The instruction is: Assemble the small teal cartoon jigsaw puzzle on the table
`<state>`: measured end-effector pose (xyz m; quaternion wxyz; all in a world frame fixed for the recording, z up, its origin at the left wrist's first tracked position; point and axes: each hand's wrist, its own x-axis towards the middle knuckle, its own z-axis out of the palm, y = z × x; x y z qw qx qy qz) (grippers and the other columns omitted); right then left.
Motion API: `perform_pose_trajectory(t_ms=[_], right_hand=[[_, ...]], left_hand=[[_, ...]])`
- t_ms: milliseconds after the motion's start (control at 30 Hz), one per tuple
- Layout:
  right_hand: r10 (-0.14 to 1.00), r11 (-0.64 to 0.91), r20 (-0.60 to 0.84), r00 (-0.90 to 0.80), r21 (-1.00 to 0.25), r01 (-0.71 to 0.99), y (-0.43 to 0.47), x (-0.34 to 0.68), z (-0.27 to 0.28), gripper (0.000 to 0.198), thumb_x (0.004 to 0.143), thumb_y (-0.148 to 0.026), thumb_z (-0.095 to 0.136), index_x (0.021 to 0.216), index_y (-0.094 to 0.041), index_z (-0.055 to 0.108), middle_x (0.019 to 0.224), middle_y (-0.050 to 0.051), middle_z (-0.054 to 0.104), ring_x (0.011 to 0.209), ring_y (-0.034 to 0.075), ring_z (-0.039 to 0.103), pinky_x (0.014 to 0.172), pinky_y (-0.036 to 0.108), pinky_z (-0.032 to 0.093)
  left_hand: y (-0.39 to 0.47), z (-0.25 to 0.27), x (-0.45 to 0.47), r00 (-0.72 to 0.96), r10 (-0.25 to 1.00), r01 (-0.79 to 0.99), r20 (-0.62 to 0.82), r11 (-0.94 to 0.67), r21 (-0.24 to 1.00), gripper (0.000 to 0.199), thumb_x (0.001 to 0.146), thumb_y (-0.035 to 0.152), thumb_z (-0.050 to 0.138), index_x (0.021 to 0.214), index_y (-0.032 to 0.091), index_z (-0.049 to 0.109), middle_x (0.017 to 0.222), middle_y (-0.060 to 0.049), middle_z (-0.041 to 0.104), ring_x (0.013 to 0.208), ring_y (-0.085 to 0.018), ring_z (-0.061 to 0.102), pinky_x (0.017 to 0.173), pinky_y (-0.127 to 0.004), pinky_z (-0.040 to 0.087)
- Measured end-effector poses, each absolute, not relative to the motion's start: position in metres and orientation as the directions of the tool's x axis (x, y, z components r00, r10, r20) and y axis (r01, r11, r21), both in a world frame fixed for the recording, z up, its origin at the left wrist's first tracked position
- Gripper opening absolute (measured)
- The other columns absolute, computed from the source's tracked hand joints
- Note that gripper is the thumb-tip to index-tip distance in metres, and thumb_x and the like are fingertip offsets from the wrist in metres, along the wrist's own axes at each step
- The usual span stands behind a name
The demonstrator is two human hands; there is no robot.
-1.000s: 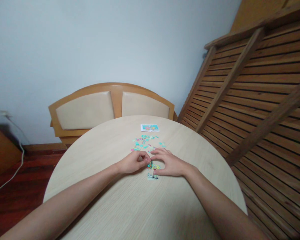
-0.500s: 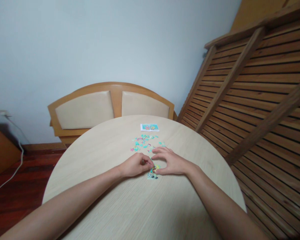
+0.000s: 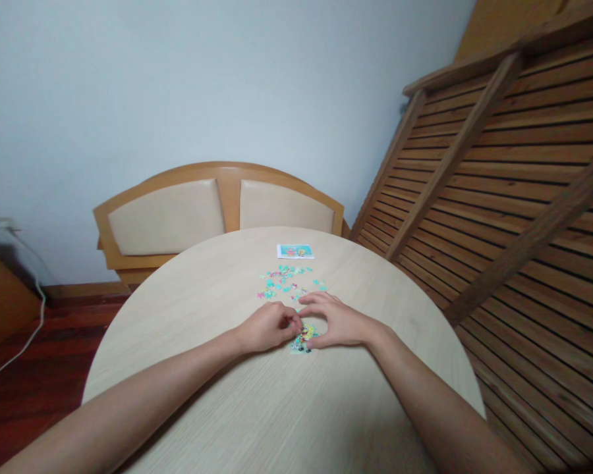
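A partly joined jigsaw puzzle (image 3: 305,334) with a yellow cartoon figure lies flat on the round wooden table (image 3: 237,408), between my hands. My left hand (image 3: 271,326) has its fingers curled and pinched at the puzzle's left edge; whatever they hold is hidden. Around the far and right sides curves my right hand (image 3: 338,321), open, thumb apart from the fingers. Its thumb tip rests at the puzzle's lower right edge, while the fingertips reach over its far end.
Several loose puzzle pieces (image 3: 281,276), mostly turquoise and pink, are scattered beyond my hands. A small picture card (image 3: 295,251) lies farther back. Past the table stands a padded headboard (image 3: 168,217) against the wall; a slatted wooden frame (image 3: 499,197) leans at the right.
My left fingers have shifted slightly left and curled a little more, uncovering more of the yellow figure. My right hand has barely moved.
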<state>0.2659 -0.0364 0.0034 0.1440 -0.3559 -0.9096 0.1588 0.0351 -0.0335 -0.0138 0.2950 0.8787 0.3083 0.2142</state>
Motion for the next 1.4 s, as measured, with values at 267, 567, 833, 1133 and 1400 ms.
perform_pose_trajectory(t_ms=[267, 567, 833, 1133, 1400], right_hand=[[0.691, 0.692, 0.142, -0.709, -0.412, 0.592, -0.035, 0.267, 0.001, 0.064, 0.069, -0.061, 0.077, 0.122, -0.027, 0.067, 0.141, 0.009, 0.051, 0.135, 0.03, 0.04, 0.114, 0.046, 0.029], [0.687, 0.696, 0.165, -0.708, -0.431, 0.574, -0.036, 0.264, 0.0, 0.055, 0.079, -0.057, 0.07, 0.124, -0.027, 0.065, 0.14, 0.009, 0.053, 0.135, 0.029, 0.042, 0.114, 0.047, 0.031], [0.692, 0.707, 0.237, -0.682, -0.416, 0.572, -0.038, 0.251, -0.007, 0.057, 0.088, -0.052, 0.062, 0.135, -0.021, 0.053, 0.141, 0.011, 0.053, 0.136, 0.028, 0.04, 0.115, 0.047, 0.029], [0.689, 0.709, 0.205, -0.695, -0.388, 0.589, -0.039, 0.248, -0.012, 0.054, 0.087, -0.045, 0.063, 0.135, -0.023, 0.053, 0.14, 0.011, 0.053, 0.136, 0.028, 0.039, 0.114, 0.048, 0.029], [0.697, 0.699, 0.183, -0.694, -0.393, 0.598, -0.04, 0.247, -0.01, 0.054, 0.086, -0.045, 0.063, 0.135, -0.024, 0.054, 0.142, 0.011, 0.052, 0.136, 0.029, 0.039, 0.114, 0.048, 0.028]], left_hand=[[-0.035, -0.01, 0.036, 0.739, 0.636, 0.421, 0.224, -0.695, 0.584, 0.019, 0.089, 0.022, 0.056, 0.085, 0.018, 0.075, 0.082, -0.001, 0.074, 0.074, -0.014, 0.065, 0.072, -0.022, 0.044], [-0.024, -0.011, 0.025, 0.642, 0.71, 0.547, 0.29, -0.689, 0.476, 0.015, 0.089, 0.027, 0.061, 0.095, 0.02, 0.072, 0.093, -0.004, 0.071, 0.087, -0.019, 0.063, 0.08, -0.028, 0.048], [-0.005, -0.022, 0.011, 0.593, 0.698, 0.63, 0.401, -0.712, 0.308, 0.019, 0.09, 0.022, 0.057, 0.106, 0.019, 0.067, 0.109, -0.008, 0.068, 0.105, -0.024, 0.06, 0.097, -0.037, 0.046], [0.007, -0.036, 0.008, 0.624, 0.668, 0.637, 0.406, -0.735, 0.23, 0.031, 0.097, 0.026, 0.047, 0.121, 0.016, 0.063, 0.13, -0.011, 0.062, 0.122, -0.023, 0.055, 0.107, -0.037, 0.043], [0.012, -0.033, 0.009, 0.66, 0.721, 0.706, 0.211, -0.691, 0.156, 0.061, 0.097, 0.049, 0.042, 0.15, 0.019, 0.037, 0.157, -0.01, 0.034, 0.146, -0.03, 0.027, 0.118, -0.052, 0.023]])
